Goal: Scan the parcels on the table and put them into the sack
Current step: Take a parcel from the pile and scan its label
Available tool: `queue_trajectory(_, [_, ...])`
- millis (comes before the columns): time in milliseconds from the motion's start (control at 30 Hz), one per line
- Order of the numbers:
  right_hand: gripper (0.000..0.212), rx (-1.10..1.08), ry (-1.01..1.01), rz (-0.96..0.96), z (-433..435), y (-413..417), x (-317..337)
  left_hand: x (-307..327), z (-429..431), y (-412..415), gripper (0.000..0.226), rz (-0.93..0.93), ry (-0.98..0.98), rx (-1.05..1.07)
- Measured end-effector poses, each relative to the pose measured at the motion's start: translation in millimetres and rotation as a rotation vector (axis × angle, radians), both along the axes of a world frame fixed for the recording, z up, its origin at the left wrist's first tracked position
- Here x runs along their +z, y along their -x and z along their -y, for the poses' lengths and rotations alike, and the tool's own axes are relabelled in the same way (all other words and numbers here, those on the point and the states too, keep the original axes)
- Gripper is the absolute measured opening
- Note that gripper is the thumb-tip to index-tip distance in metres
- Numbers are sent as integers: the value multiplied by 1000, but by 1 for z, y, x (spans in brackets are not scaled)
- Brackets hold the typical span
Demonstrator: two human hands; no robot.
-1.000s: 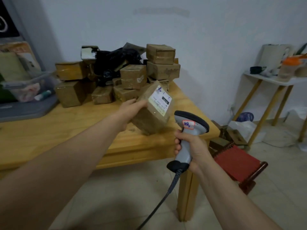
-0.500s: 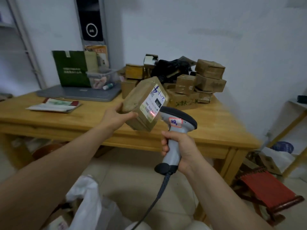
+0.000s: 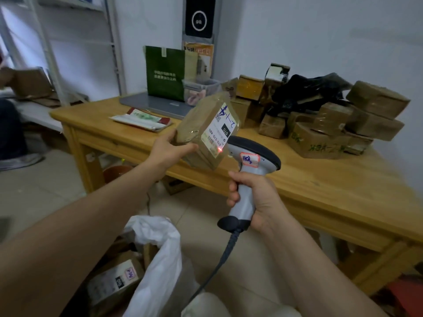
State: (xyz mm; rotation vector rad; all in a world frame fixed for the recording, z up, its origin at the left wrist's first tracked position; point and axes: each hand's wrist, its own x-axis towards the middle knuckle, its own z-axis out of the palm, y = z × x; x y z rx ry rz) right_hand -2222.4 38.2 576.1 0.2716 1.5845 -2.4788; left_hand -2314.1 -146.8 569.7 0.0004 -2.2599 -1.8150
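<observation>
Parcel held above the near edge of the desk, left grip curled round its left end, label facing the scanner clasped in the right grip; sack sits open below, nearer the left grip

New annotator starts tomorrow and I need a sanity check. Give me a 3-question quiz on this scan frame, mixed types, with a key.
1. Fill in: the red light from the barcode scanner falls on the parcel's white ____.
2. True or false: the left hand presses the parcel flat onto the wooden table.
3. Which hand grips the scanner's handle? A. left hand B. right hand C. neither

Key:
1. label
2. False: the parcel is held up in the air, tilted, clear of the tabletop.
3. B
</observation>
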Motion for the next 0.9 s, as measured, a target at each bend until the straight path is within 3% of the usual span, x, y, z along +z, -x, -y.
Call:
queue_trajectory(200, [21,96,-9,2,29,9,0,-3,40,-10,87,31,-49,106])
queue_trajectory(367, [21,167,-10,2,48,11,-7,-8,64,-23,67,16,-32,159])
queue_trajectory(533, [20,209,-23,20,61,7,-14,-16,82,-43,78,53,-30,225])
queue_trajectory(733, [12,317,-131,116,70,1,-48,-51,121,-83,49,163,14,299])
queue_trajectory(900, [7,347,-229,252,82,2,-90,-102,147,-127,42,318,268,413])
